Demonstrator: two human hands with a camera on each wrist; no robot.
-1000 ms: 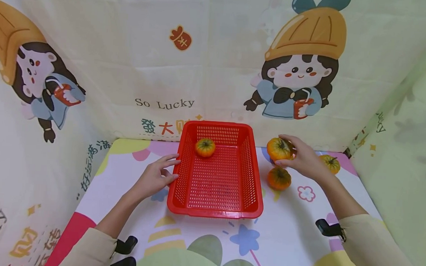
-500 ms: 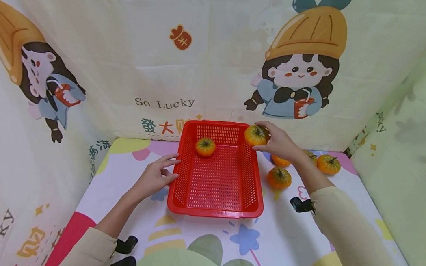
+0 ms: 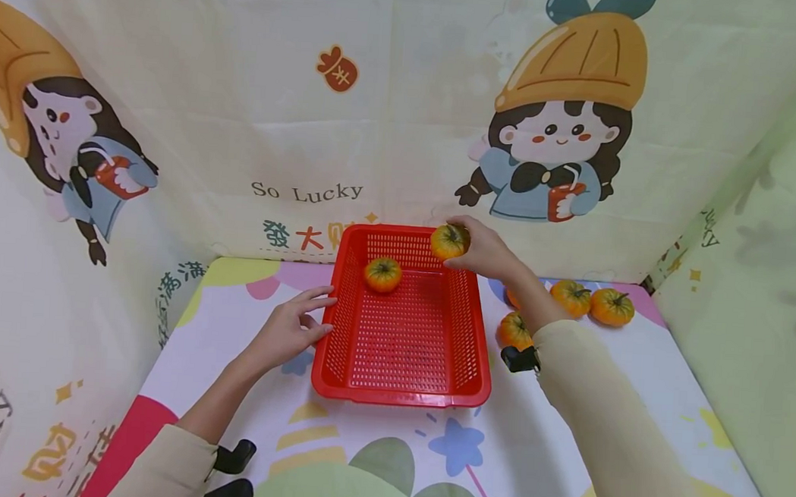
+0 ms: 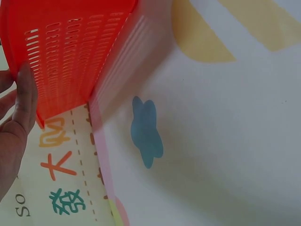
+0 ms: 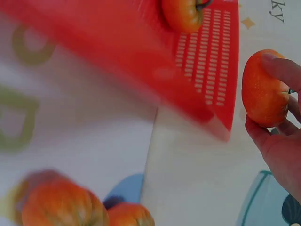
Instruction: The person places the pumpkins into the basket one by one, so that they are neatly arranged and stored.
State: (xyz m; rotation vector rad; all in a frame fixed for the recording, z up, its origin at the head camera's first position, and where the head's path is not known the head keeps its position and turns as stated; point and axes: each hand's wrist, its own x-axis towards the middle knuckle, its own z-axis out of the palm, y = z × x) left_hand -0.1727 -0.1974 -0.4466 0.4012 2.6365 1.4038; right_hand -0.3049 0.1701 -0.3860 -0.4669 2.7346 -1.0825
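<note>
A small orange pumpkin (image 3: 449, 242) with green streaks is held by my right hand (image 3: 485, 250), above the back right of the red plastic basket (image 3: 399, 397). Its smooth orange side (image 5: 263, 92) shows between thumb and fingers in the right wrist view. Another small pumpkin (image 3: 383, 275) sits inside the basket, at the back left. My left hand (image 3: 288, 331) touches the basket's left rim with loosely extended fingers. In the left wrist view those fingers (image 4: 26, 96) lie against the outside of the perforated red wall (image 4: 75, 47).
Right of the basket are several more pumpkins: one (image 3: 514, 331) near its side, partly behind the right forearm, another mostly hidden, and two (image 3: 570, 298) (image 3: 612, 307) at the back right. A printed cloth wall (image 3: 412, 128) rises behind the patterned tabletop (image 3: 385, 460).
My right hand has carried the pumpkin leftward from the right side of the table to above the basket. The left hand and the basket have stayed in place.
</note>
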